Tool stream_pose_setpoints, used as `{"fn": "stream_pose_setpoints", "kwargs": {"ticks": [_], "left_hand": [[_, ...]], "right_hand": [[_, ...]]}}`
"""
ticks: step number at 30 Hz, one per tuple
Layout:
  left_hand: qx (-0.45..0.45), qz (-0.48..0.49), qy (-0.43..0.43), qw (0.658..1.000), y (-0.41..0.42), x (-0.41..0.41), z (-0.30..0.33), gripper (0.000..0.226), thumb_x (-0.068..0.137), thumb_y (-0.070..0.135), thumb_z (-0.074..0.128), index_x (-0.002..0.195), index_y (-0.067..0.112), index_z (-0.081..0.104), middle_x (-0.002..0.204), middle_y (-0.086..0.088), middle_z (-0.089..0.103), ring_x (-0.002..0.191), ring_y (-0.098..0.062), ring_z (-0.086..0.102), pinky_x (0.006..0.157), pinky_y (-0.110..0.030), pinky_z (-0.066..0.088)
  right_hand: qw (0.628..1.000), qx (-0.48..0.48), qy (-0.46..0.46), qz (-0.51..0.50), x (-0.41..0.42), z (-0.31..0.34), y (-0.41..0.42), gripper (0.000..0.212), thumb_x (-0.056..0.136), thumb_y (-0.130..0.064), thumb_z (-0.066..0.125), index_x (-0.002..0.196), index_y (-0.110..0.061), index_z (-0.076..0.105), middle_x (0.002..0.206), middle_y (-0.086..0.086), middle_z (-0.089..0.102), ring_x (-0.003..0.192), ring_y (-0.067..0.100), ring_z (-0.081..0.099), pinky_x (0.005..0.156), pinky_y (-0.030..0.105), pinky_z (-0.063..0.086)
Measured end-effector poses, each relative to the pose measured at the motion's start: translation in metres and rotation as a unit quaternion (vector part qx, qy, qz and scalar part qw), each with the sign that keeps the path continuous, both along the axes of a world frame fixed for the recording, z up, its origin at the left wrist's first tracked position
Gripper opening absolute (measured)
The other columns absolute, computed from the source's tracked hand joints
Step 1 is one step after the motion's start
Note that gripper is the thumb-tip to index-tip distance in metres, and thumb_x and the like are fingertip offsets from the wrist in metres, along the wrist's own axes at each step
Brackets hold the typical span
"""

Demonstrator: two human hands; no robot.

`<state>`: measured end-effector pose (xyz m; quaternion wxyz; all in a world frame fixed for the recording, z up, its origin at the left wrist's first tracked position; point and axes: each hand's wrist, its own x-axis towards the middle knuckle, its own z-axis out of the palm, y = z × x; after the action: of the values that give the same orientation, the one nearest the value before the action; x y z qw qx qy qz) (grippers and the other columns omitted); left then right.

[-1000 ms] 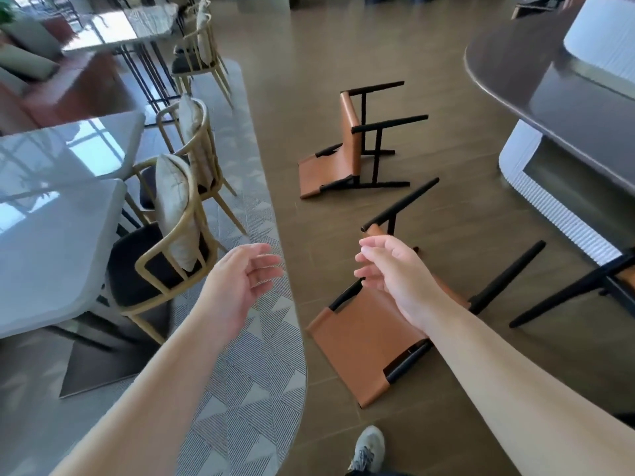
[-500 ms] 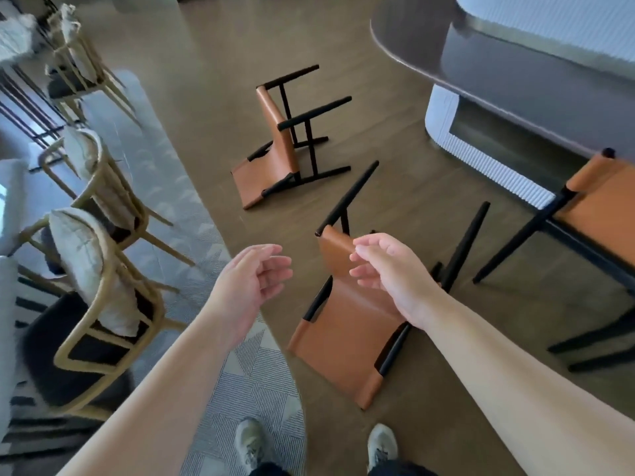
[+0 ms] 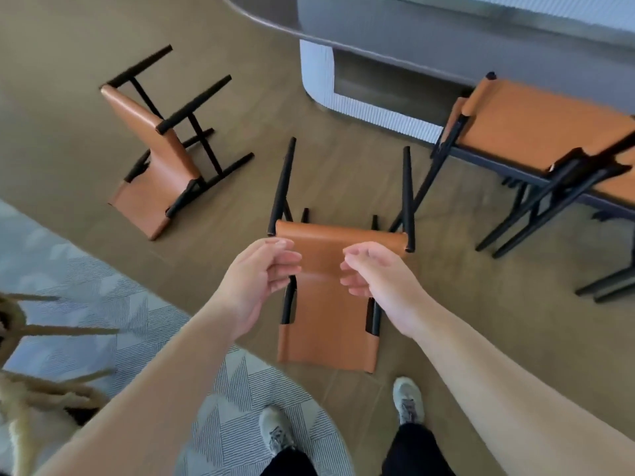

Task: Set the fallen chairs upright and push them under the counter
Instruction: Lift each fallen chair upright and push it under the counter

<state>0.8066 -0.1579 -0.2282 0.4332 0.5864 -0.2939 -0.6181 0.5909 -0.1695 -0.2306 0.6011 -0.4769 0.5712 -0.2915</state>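
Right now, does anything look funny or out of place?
Yes. Two orange chairs lie tipped over on the floor: the near chair below both hands, legs pointing toward the counter, and the far chair on its side.

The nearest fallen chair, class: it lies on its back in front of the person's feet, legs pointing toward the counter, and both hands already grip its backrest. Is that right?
Not quite. In the head view the nearest fallen chair does lie at the feet, legs toward the counter, but the left hand and right hand hover above it with loosely curled fingers, gripping nothing yet.
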Motion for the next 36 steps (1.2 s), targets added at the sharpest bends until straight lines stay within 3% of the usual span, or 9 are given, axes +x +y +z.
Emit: {"fn": "stream_pose_setpoints", "kwargs": {"ticks": [8, 13, 18, 22, 24, 27, 29, 32, 36], "left_hand": [[0.055, -0.024, 0.007, 0.998, -0.005, -0.009, -0.058, 0.02, 0.1, 0.022, 0.047, 0.107, 0.017, 0.065, 0.088, -0.001, 0.074, 0.076, -0.013, 0.068, 0.073, -0.034, 0.044], [0.088, -0.02, -0.005, 0.996, -0.011, -0.026, -0.133, 0.018, 0.098, 0.023, 0.05, 0.109, 0.017, 0.063, 0.088, 0.0, 0.075, 0.076, -0.012, 0.069, 0.072, -0.032, 0.045], [0.117, -0.02, -0.034, 0.992, -0.019, -0.038, -0.248, 0.011, 0.096, 0.025, 0.057, 0.101, 0.02, 0.066, 0.088, 0.002, 0.075, 0.074, -0.012, 0.069, 0.072, -0.031, 0.045], [0.131, -0.03, -0.072, 0.988, -0.022, -0.05, -0.363, 0.011, 0.096, 0.023, 0.056, 0.099, 0.02, 0.066, 0.083, 0.006, 0.073, 0.07, -0.009, 0.068, 0.064, -0.025, 0.046], [0.131, -0.035, -0.097, 0.986, -0.024, -0.055, -0.42, 0.01, 0.095, 0.02, 0.055, 0.096, 0.021, 0.064, 0.08, 0.009, 0.071, 0.067, -0.007, 0.066, 0.057, -0.02, 0.046], [0.132, -0.046, -0.119, 0.983, -0.028, -0.059, -0.504, 0.009, 0.094, 0.021, 0.055, 0.091, 0.024, 0.062, 0.072, 0.012, 0.07, 0.065, -0.005, 0.065, 0.058, -0.021, 0.045], [0.14, -0.042, -0.117, 0.982, -0.032, -0.061, -0.557, 0.01, 0.094, 0.02, 0.056, 0.086, 0.024, 0.061, 0.069, 0.013, 0.069, 0.062, -0.004, 0.064, 0.06, -0.023, 0.043], [0.165, -0.036, -0.116, 0.979, -0.037, -0.058, -0.632, 0.01, 0.094, 0.022, 0.058, 0.084, 0.023, 0.059, 0.068, 0.012, 0.07, 0.06, -0.005, 0.065, 0.064, -0.027, 0.043], [0.192, -0.03, -0.105, 0.975, -0.036, -0.053, -0.717, 0.007, 0.093, 0.025, 0.058, 0.088, 0.02, 0.059, 0.07, 0.009, 0.072, 0.062, -0.008, 0.068, 0.067, -0.03, 0.043]], "right_hand": [[0.998, 0.049, 0.016, -0.02, -0.008, -0.044, 0.024, 0.031, 0.079, -0.046, 0.054, 0.105, -0.034, 0.064, 0.102, -0.009, 0.069, 0.088, 0.005, 0.07, 0.079, 0.029, 0.056], [0.997, 0.07, 0.034, -0.016, -0.03, -0.119, 0.015, 0.032, 0.078, -0.047, 0.054, 0.106, -0.035, 0.063, 0.098, -0.01, 0.069, 0.088, 0.004, 0.069, 0.084, 0.032, 0.057], [0.995, 0.082, 0.061, -0.01, -0.041, -0.238, 0.007, 0.033, 0.071, -0.056, 0.054, 0.101, -0.044, 0.062, 0.091, -0.025, 0.067, 0.088, 0.003, 0.068, 0.088, 0.038, 0.057], [0.991, 0.088, 0.099, 0.01, -0.046, -0.351, 0.008, 0.036, 0.07, -0.062, 0.051, 0.101, -0.046, 0.06, 0.105, -0.02, 0.063, 0.098, 0.008, 0.065, 0.091, 0.043, 0.054], [0.988, 0.085, 0.127, 0.028, -0.047, -0.409, 0.006, 0.031, 0.078, -0.056, 0.053, 0.106, -0.043, 0.058, 0.111, -0.018, 0.059, 0.101, 0.007, 0.061, 0.09, 0.036, 0.051], [0.984, 0.076, 0.155, 0.037, -0.048, -0.494, 0.0, 0.021, 0.091, -0.044, 0.055, 0.11, -0.038, 0.059, 0.107, -0.022, 0.057, 0.098, 0.004, 0.058, 0.085, 0.021, 0.046], [0.979, 0.068, 0.185, 0.051, -0.048, -0.545, -0.005, 0.022, 0.091, -0.045, 0.054, 0.112, -0.037, 0.06, 0.106, -0.024, 0.057, 0.101, 0.003, 0.057, 0.093, 0.028, 0.044], [0.975, 0.058, 0.202, 0.077, -0.046, -0.616, -0.014, 0.023, 0.091, -0.046, 0.053, 0.112, -0.038, 0.057, 0.107, -0.024, 0.057, 0.096, 0.0, 0.057, 0.081, 0.029, 0.05], [0.955, 0.02, 0.272, 0.113, -0.049, -0.702, -0.013, 0.023, 0.091, -0.044, 0.054, 0.113, -0.041, 0.055, 0.114, -0.026, 0.053, 0.09, -0.009, 0.051, 0.066, 0.009, 0.032]]}}
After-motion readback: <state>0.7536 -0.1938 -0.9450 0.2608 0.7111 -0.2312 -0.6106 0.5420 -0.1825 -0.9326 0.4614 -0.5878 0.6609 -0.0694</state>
